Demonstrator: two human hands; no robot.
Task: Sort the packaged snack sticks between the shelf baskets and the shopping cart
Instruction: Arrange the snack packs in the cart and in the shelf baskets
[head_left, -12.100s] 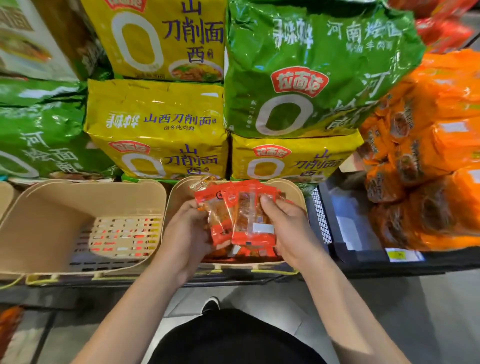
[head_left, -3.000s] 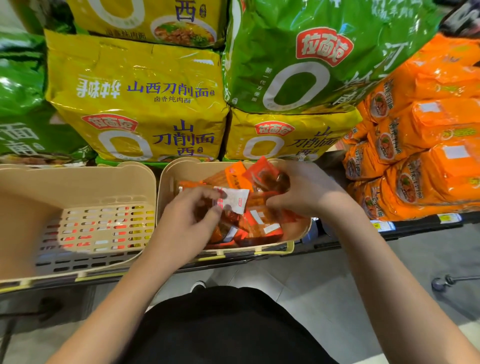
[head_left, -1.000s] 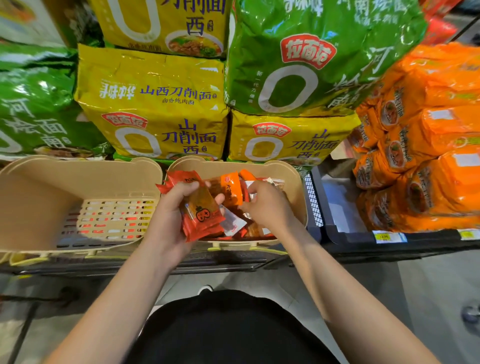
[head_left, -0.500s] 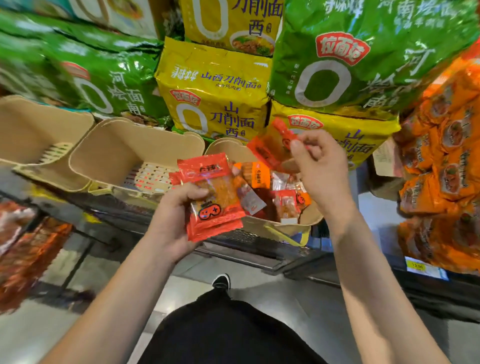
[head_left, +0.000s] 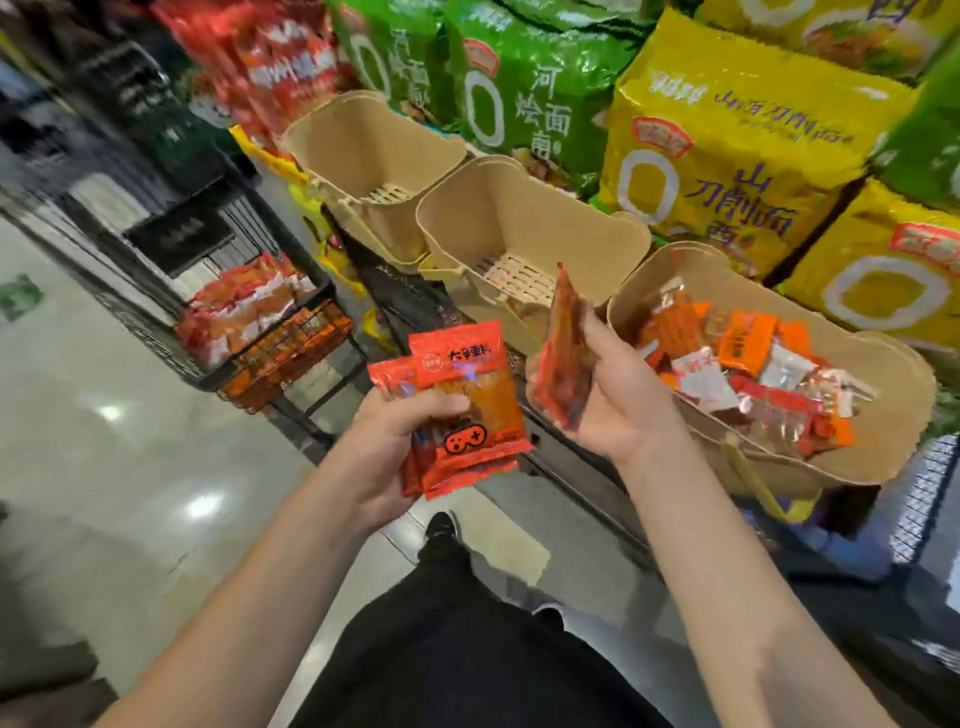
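Left hand (head_left: 397, 441) grips a small stack of flat red-orange plastic snack packets (head_left: 467, 410), thumb curled over the front one, which shows a black game-controller mark; at least two packets in the stack, exact count unclear. Right hand (head_left: 618, 400) pinches one more red snack packet (head_left: 563, 358), held edge-on and near upright, blurred. Both hands are in the air in front of the shelf, just left of the nearest beige plastic basket (head_left: 883, 374).

That basket holds a loose heap of mixed small snack packets (head_left: 748, 369), orange, red, white and clear-silver. Two more beige plastic baskets stand in a row to its left on the shelf: middle basket (head_left: 498, 218) and far basket (head_left: 363, 135), slotted floors showing, no packets seen in them.

Behind the baskets, big noodle multipacks: yellow bags (head_left: 727, 140), green bags (head_left: 524, 88), red bags (head_left: 270, 57) further left, blurred.

Dark wire shopping cart (head_left: 280, 343) stands on the glossy grey floor (head_left: 104, 441) to the left, well apart from the hands, with red-orange packets (head_left: 244, 306) piled in it.

Black trousers and a dark shoe (head_left: 440, 525) at the bottom.
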